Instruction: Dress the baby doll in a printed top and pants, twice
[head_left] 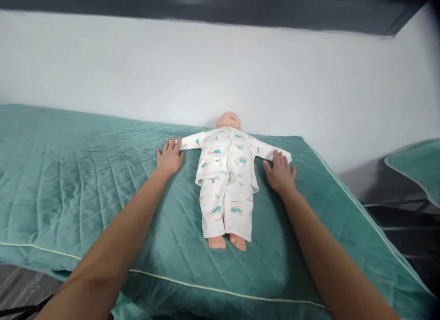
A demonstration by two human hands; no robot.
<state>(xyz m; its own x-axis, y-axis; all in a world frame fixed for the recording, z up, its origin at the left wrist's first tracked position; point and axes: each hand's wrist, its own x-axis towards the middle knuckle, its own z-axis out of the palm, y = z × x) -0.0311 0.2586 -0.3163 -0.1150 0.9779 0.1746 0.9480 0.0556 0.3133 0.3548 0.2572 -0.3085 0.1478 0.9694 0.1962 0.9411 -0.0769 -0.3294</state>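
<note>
A baby doll (227, 182) in white printed pyjamas lies face up on a green quilted bed cover (85, 173), its arms stretched out to both sides and its bare feet toward me. My left hand (169, 157) lies flat and open on the cover, its fingertips at the end of the doll's sleeve on the left. On the other side my right hand (280, 172) also rests flat with fingers spread, touching the cuff of the doll's other sleeve. Neither hand holds anything.
A white wall (220, 72) rises right behind the doll's head. The bed's right edge drops to a dark floor (395, 210), where a second green-covered surface (417, 166) stands. The cover's piped front edge (206, 288) runs near me.
</note>
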